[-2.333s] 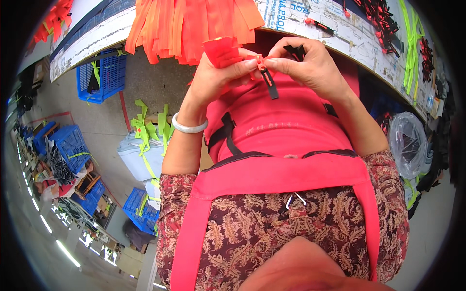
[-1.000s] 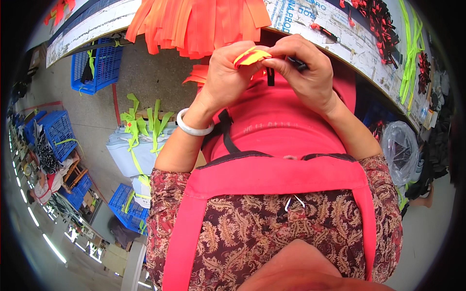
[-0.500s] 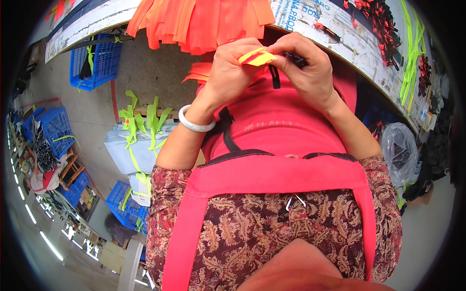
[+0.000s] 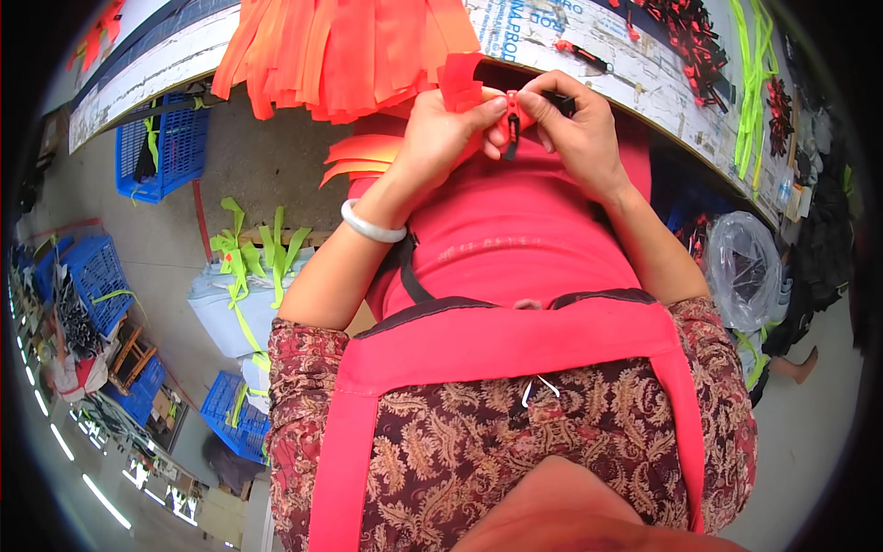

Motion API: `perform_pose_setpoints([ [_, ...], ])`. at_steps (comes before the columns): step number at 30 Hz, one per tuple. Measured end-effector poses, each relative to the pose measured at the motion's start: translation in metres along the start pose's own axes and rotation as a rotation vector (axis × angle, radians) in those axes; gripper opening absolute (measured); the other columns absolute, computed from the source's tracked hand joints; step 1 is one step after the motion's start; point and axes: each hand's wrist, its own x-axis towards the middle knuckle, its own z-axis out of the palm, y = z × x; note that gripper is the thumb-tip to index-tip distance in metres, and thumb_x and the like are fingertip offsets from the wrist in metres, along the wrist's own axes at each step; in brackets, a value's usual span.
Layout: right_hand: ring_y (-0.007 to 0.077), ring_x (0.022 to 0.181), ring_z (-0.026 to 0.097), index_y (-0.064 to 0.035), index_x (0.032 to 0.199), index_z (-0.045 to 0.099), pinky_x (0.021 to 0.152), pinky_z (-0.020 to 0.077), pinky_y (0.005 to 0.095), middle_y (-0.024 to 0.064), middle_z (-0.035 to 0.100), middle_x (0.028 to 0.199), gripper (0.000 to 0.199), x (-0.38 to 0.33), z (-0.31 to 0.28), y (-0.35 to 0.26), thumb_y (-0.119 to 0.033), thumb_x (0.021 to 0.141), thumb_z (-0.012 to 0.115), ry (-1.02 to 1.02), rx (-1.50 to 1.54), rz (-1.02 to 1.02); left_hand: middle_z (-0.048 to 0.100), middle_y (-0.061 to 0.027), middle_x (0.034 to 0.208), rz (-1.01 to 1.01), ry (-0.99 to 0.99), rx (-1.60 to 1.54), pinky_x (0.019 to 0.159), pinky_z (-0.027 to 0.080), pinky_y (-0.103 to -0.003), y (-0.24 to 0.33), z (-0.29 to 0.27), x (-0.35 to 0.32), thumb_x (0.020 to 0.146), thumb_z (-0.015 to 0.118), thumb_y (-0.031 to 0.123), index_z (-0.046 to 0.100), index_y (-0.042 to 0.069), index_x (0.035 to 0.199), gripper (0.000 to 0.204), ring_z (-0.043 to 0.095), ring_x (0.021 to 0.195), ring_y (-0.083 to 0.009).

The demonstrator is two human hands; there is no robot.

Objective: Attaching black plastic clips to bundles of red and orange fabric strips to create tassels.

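My left hand [image 4: 440, 133] is closed, thumb pressed over the fingers, on an orange-red fabric strip [image 4: 460, 83] whose loose end stands up above it. Between my two hands sits a small red and black buckle-like piece [image 4: 512, 118], its black end pointing down toward my lap. The thumb and forefinger of my right hand [image 4: 584, 133] pinch that piece from the other side. A black strap [image 4: 561, 104] shows beside the right fingers; how it joins the piece is hidden. Both hands are over the pink apron [image 4: 515, 212], at the table's front edge.
Many orange-red strips [image 4: 331, 64] hang off the white worktable's edge [image 4: 644, 87]. A similar red and black piece [image 4: 584, 53], a pile of more [image 4: 685, 46] and neon-yellow cords [image 4: 750, 83] lie on it. Blue crates [image 4: 161, 147] stand on the floor at left; a clear plastic bag [image 4: 743, 267] is at right.
The strip has turned from its yellow-orange side to an upright red end above my left hand. The red and black piece has come into sight between my fingers. The whole view has shifted slightly.
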Motion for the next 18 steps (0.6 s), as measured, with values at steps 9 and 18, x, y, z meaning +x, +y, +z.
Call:
perform_pose_setpoints([
  [9,0.0136,0.057,0.059,0.0012,0.088,0.06,0.056,0.0473,0.0293,0.0086,0.061,0.066,0.013,0.022,-0.02,0.031,-0.012,0.089,0.062,0.255,-0.364,-0.16,0.057,-0.0084,0.085,-0.397,-0.121,-0.626,0.059,0.049,-0.025,-0.042,0.021,0.06,0.097,0.048,0.008,0.053,-0.003,0.105,0.015,0.054,0.065,-0.014],
  [18,0.0165,0.055,0.061,-0.0031,0.087,0.057,0.053,0.0473,0.0286,0.0084,0.062,0.068,0.013,0.025,-0.005,0.041,-0.014,0.091,0.063,0.404,-0.595,-0.318,0.06,-0.0104,0.096,-0.361,-0.074,-0.647,0.065,0.053,-0.025,-0.058,0.018,0.073,0.095,0.049,0.004,0.052,-0.003,0.108,0.015,0.059,0.077,-0.0164],
])
